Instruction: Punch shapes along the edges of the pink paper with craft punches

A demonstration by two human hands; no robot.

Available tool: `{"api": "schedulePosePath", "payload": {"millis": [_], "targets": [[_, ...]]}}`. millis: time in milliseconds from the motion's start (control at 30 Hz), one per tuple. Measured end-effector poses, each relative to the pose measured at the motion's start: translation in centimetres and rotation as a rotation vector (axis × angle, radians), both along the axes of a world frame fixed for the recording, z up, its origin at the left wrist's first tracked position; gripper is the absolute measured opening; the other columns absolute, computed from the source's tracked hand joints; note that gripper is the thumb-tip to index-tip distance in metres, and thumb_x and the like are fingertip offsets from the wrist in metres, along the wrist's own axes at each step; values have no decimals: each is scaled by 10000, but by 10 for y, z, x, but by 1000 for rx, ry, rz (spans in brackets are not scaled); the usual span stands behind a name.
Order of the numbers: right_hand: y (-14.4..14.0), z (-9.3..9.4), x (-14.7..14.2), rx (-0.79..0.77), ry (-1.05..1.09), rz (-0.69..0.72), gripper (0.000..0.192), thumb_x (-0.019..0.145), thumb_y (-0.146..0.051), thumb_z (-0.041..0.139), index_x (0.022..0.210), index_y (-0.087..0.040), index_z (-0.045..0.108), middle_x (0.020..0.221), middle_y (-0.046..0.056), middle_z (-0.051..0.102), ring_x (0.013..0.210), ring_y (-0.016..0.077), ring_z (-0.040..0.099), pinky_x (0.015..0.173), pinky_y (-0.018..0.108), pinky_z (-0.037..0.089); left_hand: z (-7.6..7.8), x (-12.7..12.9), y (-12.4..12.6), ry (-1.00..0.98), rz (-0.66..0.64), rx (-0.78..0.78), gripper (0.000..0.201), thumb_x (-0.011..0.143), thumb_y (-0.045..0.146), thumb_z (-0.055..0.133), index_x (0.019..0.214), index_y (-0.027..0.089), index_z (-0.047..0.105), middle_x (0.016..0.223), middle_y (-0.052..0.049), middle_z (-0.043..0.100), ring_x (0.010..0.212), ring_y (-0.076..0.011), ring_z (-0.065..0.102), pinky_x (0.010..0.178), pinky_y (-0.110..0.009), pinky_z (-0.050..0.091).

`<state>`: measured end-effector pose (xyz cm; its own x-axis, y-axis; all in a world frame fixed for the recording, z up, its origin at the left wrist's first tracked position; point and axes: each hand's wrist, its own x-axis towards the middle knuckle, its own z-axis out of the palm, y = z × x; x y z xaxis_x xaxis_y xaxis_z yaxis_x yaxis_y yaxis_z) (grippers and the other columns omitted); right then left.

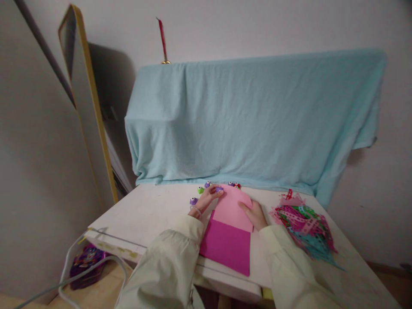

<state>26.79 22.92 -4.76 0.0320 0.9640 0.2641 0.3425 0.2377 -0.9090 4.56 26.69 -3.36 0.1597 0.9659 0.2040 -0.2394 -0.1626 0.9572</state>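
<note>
A light pink paper sheet [232, 208] lies on a darker magenta sheet [227, 246] on the white table [151, 212]. My left hand [206, 198] reaches over the pink sheet's far left corner, its fingertips on a small purple punch [219, 189]. On the right edge of the pink sheet my right hand [255, 213] rests, pressing it down. More small punches sit around: a purple one [193, 201], a green one [201, 189] and a red one [237, 185].
A heap of punched paper strips [304, 227] in pink, green and blue lies at the table's right. A light blue cloth [254, 116] drapes something behind the table. A yellow-framed mirror [86, 98] leans at left. White cable [74, 274] hangs off the near left corner.
</note>
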Motion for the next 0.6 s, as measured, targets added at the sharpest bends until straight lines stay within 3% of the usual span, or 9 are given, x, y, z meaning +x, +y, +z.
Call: {"api": "schedulePosePath", "payload": {"millis": [300,600], "targets": [[0,-3,3,-10,-23,0,367,735,-456,632,903,-145,729,851,104,737,828,292,677,656,322,520,9,-4,-4,-191,12,-60,318,704,391,747,905,157,668,971,-90,666,918,-197,621,864,-331,451],[-2,-2,2,4,-6,-14,381,746,-476,625,896,-141,729,819,91,735,781,285,677,605,309,510,3,-11,5,-300,74,-118,285,734,385,705,883,149,647,908,-79,685,824,-165,644,840,-308,485]]}}
